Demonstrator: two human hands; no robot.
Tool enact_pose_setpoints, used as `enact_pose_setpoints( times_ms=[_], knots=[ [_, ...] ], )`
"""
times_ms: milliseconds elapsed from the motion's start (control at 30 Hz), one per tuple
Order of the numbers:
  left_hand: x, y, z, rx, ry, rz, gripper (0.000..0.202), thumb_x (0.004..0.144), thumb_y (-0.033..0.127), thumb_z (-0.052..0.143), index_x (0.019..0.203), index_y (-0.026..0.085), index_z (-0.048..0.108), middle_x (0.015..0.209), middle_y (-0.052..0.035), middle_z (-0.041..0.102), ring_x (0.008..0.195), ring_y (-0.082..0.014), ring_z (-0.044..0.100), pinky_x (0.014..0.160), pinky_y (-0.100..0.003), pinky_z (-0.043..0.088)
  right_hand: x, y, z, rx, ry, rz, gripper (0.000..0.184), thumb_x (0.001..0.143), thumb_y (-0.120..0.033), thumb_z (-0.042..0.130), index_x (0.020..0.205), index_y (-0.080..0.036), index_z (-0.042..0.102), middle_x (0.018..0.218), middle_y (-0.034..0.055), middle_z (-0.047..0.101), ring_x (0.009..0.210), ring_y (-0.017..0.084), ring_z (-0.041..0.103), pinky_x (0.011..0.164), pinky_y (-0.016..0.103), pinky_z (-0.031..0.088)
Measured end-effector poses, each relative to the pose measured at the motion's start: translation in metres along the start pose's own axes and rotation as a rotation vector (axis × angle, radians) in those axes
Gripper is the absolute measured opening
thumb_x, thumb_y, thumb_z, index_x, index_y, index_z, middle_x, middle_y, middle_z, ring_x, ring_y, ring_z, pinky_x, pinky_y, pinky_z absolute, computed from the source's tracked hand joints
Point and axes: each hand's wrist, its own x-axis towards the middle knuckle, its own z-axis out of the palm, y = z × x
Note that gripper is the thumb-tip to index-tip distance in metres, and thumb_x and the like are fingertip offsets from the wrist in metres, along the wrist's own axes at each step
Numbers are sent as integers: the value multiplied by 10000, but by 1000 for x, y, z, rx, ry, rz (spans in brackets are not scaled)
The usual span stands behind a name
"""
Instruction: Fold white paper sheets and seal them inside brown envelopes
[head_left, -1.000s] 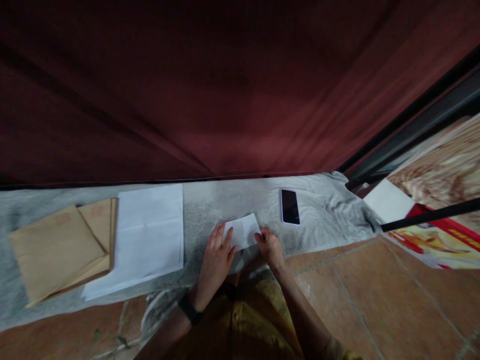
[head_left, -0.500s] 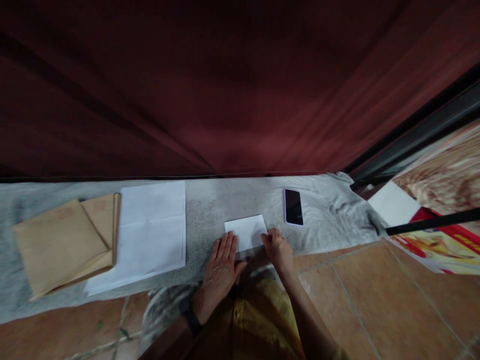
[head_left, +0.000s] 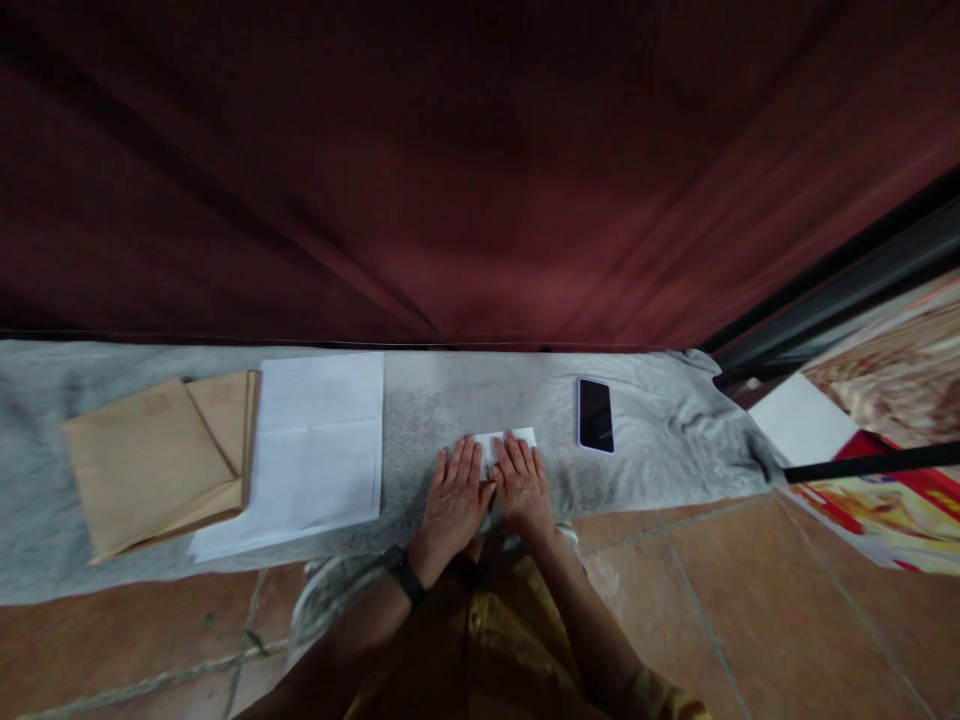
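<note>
A small folded sheet of white paper [head_left: 487,442] lies on the grey cloth in front of me, mostly covered by my hands. My left hand [head_left: 454,500], with a dark watch on its wrist, rests flat on the paper's left part, fingers stretched forward. Beside it my right hand [head_left: 523,490] presses flat on the right part, its fingers extended and slightly spread. The two thumbs come close together near the paper's lower edge. Only the far strip and upper right corner of the paper show.
Left of my hands lie large white sheets [head_left: 322,450], partly under a pile of brown envelopes [head_left: 150,460]. A phone [head_left: 596,415] with a dark screen lies to the right. Grey cloth [head_left: 427,390] covers the narrow surface, and a dark red curtain [head_left: 480,200] hangs behind it.
My right hand has gone from gripping the paper's right edge to lying flat on top of it. The left hand stays flat on the paper. The view has shifted slightly.
</note>
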Motion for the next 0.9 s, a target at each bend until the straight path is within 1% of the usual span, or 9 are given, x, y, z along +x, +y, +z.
enact_pose_setpoints(
  times_ms=[100,300,400,633,700,833,900],
  knots=[
    [-4,-2,2,-2,3,-10,608,991,359,406,1533,82,408,1593,-176,419,1528,-286,305,1264,-516,231,-3,3,6,-36,38,-2,502,1069,-329,382,1557,-217,418,1636,125,356,1511,288,310,1219,498,247],
    [-11,1,-5,32,-56,-64,654,1005,419,388,1529,27,384,1621,-204,354,1543,-306,257,1272,-527,189,-10,10,11,-83,131,26,555,1064,-438,399,1558,-186,418,1650,190,295,1494,351,323,1176,530,309],
    [-12,0,-5,29,-82,-47,656,1004,419,402,1525,21,383,1627,-210,340,1545,-312,247,1275,-530,173,-13,17,10,-103,159,35,575,1066,-460,375,1560,-170,412,1641,206,304,1475,366,351,1156,541,333],
    [-18,-5,-4,28,-119,-5,730,986,470,462,1552,28,331,1643,-220,298,1558,-311,209,1280,-552,152,-16,29,4,-137,137,53,617,1072,-462,329,1589,-124,343,1602,212,382,1445,363,400,1155,561,326],
    [-22,-5,-5,32,-129,26,711,994,468,455,1555,48,339,1649,-197,298,1561,-302,203,1285,-548,145,-16,30,4,-137,143,56,625,1072,-471,329,1588,-117,343,1596,213,390,1440,366,407,1154,569,326],
    [-33,-6,-8,9,-136,159,660,998,445,474,1578,163,333,1663,-112,304,1560,-269,217,1287,-539,157,-16,31,5,-128,167,47,625,1070,-474,327,1585,-121,348,1587,217,406,1427,363,422,1149,575,328],
    [-39,-7,-8,0,-137,212,687,987,464,504,1585,182,318,1665,-105,301,1555,-259,238,1286,-518,172,-16,31,5,-129,172,35,625,1070,-474,324,1583,-118,352,1586,218,405,1424,362,425,1146,572,331]
  ],
)
